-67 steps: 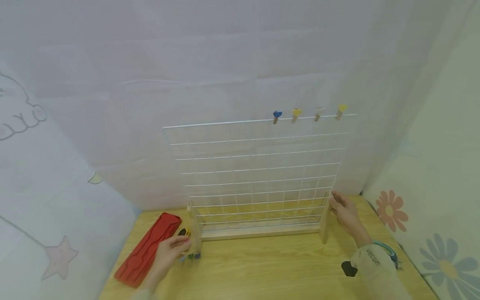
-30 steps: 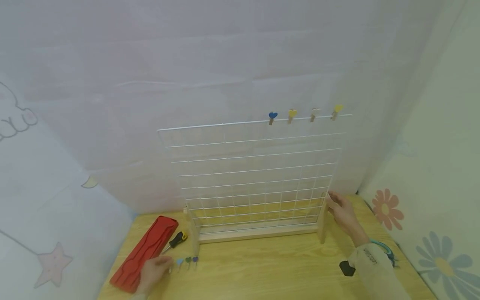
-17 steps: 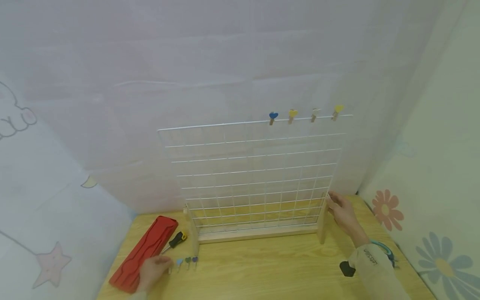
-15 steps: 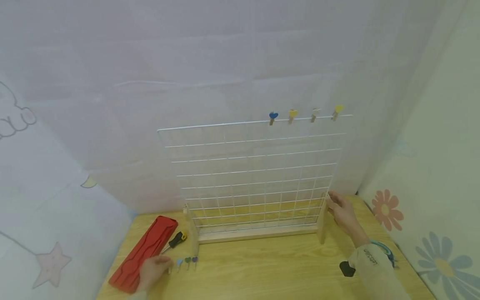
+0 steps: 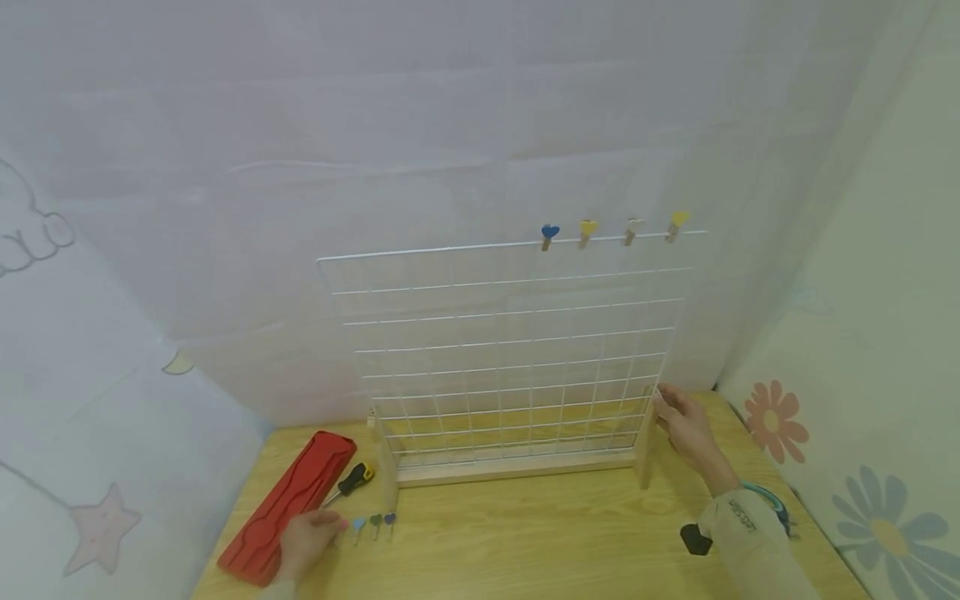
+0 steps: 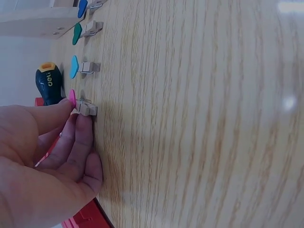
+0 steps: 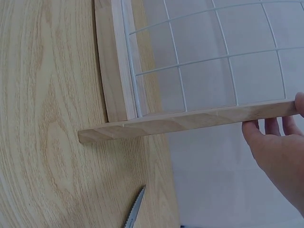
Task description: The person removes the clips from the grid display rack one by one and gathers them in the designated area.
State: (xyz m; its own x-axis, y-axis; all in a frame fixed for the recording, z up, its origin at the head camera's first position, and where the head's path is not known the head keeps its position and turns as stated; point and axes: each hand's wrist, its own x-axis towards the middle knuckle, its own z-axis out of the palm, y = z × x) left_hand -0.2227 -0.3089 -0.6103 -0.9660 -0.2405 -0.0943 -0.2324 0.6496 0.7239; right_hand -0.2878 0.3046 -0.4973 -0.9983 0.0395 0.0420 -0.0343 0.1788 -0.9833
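In the head view, my left hand [image 5: 306, 542] is low on the table's left side. Its thumb and fingers pinch a small wooden clothespin with a pink heart [image 6: 72, 98], seen closely in the left wrist view. Beside it, clothespins with a light blue heart [image 6: 74, 67], a green heart [image 6: 77, 33] and a dark blue-purple heart [image 6: 82, 8] form a row. At the right, my right hand [image 5: 687, 427] holds the wooden upright [image 7: 190, 121] of a stand bearing a white wire grid [image 5: 517, 342]. Several heart clothespins, among them a blue one [image 5: 550, 232], sit along its top wire.
A red tray [image 5: 288, 508] lies left of the stand, with a black-and-yellow screwdriver [image 5: 354, 481] between them. Near my right sleeve are a black piece [image 5: 696, 539] and a teal-handled tool [image 5: 768, 497]. Fabric-covered walls enclose the table.
My left hand has moved from beside the stand's left upright, leftward and nearer, to the end of the clothespin row. The pink heart now shows at its fingertips. My right hand stays at the upright.
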